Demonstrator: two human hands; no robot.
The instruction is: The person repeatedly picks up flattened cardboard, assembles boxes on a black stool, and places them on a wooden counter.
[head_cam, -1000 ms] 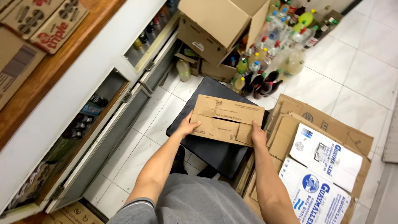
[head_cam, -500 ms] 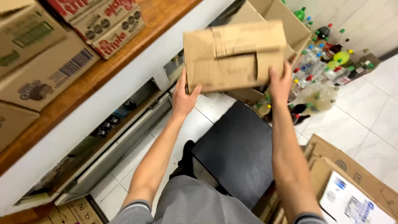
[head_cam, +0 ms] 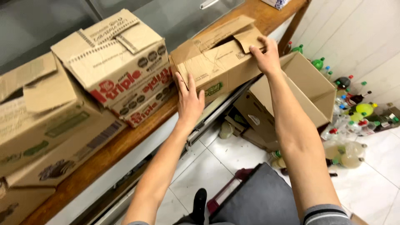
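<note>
On the counter's (head_cam: 125, 141) front edge, head view: I've got a worn cardboard box (head_cam: 216, 62) between both hands. Left hand (head_cam: 189, 100) flat and spread against its near left end, right hand (head_cam: 266, 56) gripping the far top corner by the loose flaps. Box sits tilted, touching the printed carton stack (head_cam: 121, 71). My call: push it square against that stack, keep its base fully on wood, not overhanging the open box (head_cam: 300, 91) below.
</note>
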